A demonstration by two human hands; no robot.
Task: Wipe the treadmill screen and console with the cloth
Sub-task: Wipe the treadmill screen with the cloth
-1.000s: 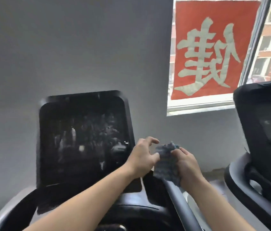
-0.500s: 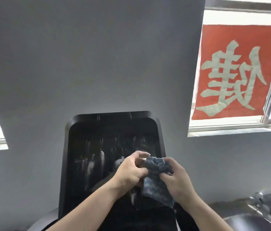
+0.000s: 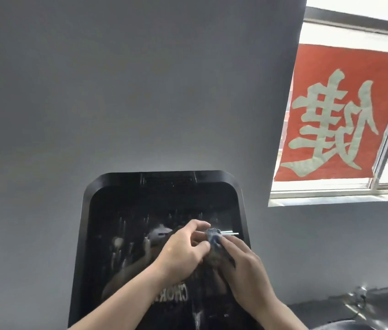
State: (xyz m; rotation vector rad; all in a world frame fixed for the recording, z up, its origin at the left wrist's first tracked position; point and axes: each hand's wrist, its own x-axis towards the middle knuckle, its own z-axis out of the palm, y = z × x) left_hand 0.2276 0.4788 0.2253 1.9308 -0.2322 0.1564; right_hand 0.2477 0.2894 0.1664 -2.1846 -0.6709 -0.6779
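The treadmill screen [image 3: 140,225] is a tall black glossy panel in the lower middle, streaked with pale smears and reflections. In front of its right half, both my hands hold a small blue-grey cloth [image 3: 214,236], bunched up so that only its top shows between them. My left hand [image 3: 183,253] grips it from the left with curled fingers. My right hand [image 3: 247,267] pinches it from the right. The console below the screen is out of frame.
A grey wall [image 3: 140,91] rises behind the screen. A window [image 3: 331,191] at the right carries a red banner with a pale character [image 3: 340,120]. Part of a neighbouring dark machine [image 3: 379,306] shows at the bottom right.
The view has swung left and up, centring the screen; the neighbouring treadmill has left the frame. My hands have gathered the hanging cloth into a tight bunch in front of the screen.
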